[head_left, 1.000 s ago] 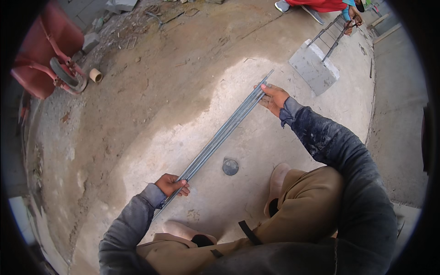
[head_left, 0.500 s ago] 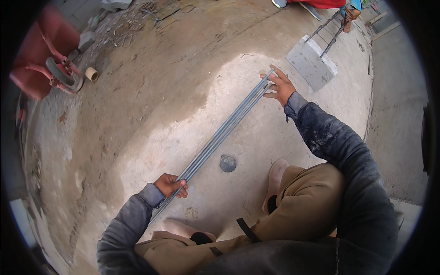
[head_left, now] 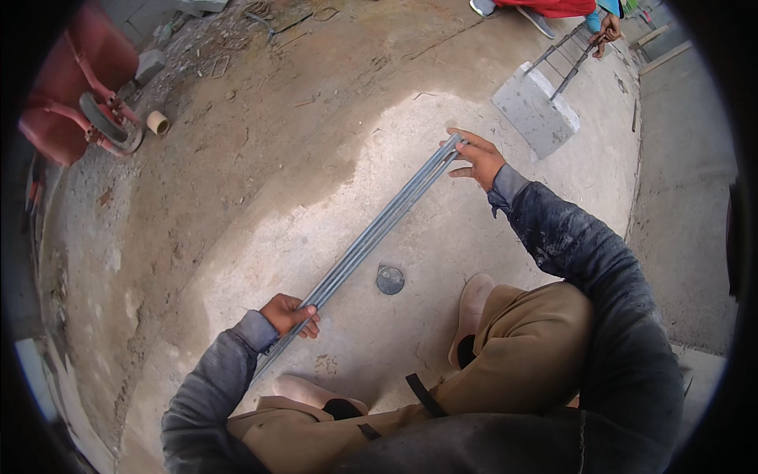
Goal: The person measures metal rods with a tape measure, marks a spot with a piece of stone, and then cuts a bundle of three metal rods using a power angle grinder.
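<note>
A bundle of thin grey metal rods (head_left: pixel 367 243) slants across in front of me, from my left knee up to the far right. My left hand (head_left: pixel 290 314) is closed round the bundle near its lower end, thumb on top. Beyond it the rods pass beside my left sleeve. At the far end, my right hand (head_left: pixel 478 161) touches the rod tips with fingers spread apart and the thumb held away below. Part of its contact with the tips is hidden by the fingers.
A round dark disc (head_left: pixel 390 280) lies on the concrete floor (head_left: pixel 442 237). A grey block with metal bars (head_left: pixel 537 110) lies far right, a person's hand (head_left: pixel 606 33) at the bars. A red wheelbarrow (head_left: pixel 83 87) and a short pipe piece (head_left: pixel 158 122) are far left.
The far tips of the rods have come down and toward me, sitting lower against my right hand. My left hand has shifted slightly left and up. The other person's hand has moved a little.
</note>
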Demonstrator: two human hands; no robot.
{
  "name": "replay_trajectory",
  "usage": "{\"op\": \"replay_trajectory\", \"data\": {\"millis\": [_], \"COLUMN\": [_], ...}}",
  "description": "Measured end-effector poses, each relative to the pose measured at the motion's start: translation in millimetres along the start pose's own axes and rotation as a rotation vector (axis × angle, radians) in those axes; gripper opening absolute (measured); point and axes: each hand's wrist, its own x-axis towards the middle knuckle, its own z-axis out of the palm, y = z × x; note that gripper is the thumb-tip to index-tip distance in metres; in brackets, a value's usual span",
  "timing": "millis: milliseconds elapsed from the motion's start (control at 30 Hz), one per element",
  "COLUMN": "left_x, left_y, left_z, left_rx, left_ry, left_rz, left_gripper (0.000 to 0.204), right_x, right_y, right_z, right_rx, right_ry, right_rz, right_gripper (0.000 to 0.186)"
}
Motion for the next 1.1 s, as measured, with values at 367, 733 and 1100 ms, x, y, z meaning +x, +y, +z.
{"op": "replay_trajectory", "data": {"millis": [367, 733, 1100], "left_x": [34, 90, 132], "left_y": [-16, -29, -18], "left_z": [-5, -27, 1], "left_rx": [0.045, 0.324, 0.628], "left_ry": [0.099, 0.032, 0.452], "left_rz": [-0.043, -0.179, 0.017], "left_gripper": [0.040, 0.050, 0.060], "right_x": [32, 72, 129], "right_y": [38, 94, 159], "right_z": [0, -15, -32], "right_rx": [0.236, 0.299, 0.157], "right_ry": [0.032, -0.009, -0.037], "right_rz": [0.159, 0.279, 0.446], "right_gripper": [0.045, 0.030, 0.033]}}
